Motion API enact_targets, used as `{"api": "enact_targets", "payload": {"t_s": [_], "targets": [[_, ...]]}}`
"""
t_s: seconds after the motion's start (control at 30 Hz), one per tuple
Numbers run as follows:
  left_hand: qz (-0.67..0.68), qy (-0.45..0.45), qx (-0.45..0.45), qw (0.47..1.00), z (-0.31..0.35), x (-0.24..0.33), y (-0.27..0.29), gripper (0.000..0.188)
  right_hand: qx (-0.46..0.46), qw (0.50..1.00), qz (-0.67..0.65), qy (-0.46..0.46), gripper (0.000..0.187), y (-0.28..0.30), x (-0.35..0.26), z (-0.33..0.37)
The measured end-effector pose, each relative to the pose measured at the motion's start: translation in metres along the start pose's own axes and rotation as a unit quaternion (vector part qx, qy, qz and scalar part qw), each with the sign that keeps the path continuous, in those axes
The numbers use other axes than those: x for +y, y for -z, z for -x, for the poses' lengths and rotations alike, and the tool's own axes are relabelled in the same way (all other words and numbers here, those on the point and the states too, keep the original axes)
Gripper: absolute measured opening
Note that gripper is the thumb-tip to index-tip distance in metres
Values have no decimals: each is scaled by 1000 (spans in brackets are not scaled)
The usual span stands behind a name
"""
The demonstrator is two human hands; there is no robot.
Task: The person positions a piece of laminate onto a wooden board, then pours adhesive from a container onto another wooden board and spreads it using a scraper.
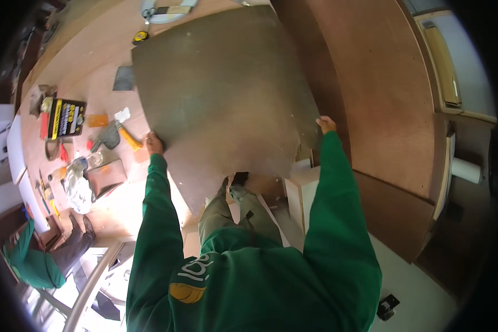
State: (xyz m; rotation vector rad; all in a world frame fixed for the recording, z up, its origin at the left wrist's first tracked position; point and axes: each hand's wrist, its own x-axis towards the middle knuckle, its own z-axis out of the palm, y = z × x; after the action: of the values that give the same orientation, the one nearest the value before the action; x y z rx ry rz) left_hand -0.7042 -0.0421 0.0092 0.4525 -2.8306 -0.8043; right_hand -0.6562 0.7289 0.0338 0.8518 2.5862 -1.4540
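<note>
Locate the brown panel (221, 99) ahead of the trousers (218, 216), broad face up; exact tilt not determinable. Note the hands: left hand (154, 145) grasping the left edge, right hand (326, 124) grasping the right edge; undersides of both grips hidden, pressure impossible to tell. For good control, match hand heights, load both sides evenly and shift both together to limit twisting. With both grips apparently closer to the near edge, expect a heavy far end.

Check edges next. Right: guard against scraping the tall brown board (382, 83), close alongside. Near right corner: watch the pale box (303, 191), just beside. Far left corner: mind the tape measure (141, 37). Left: allow for the grey square sheet (123, 78) and yellow-handled tool (128, 137), both near the panel. Farther left: avoid the dark can (66, 118) and silver wrapping (78, 188); lower left, a seated co-worker (39, 263), well apart.
</note>
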Motion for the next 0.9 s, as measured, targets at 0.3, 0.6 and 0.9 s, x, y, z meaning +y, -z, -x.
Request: {"api": "enact_targets", "payload": {"t_s": [0.3,0.6,0.9], "targets": [[242,153,-62,956,84,73,-37,46,20,995,84,-43,35,80,69,74],[126,96,-32,987,97,125,-2,50,90,995,49,13,46,68,67,120],[156,97,-73,980,276,50,74,38,73,997,21,26,31,-67,-21,298]]}}
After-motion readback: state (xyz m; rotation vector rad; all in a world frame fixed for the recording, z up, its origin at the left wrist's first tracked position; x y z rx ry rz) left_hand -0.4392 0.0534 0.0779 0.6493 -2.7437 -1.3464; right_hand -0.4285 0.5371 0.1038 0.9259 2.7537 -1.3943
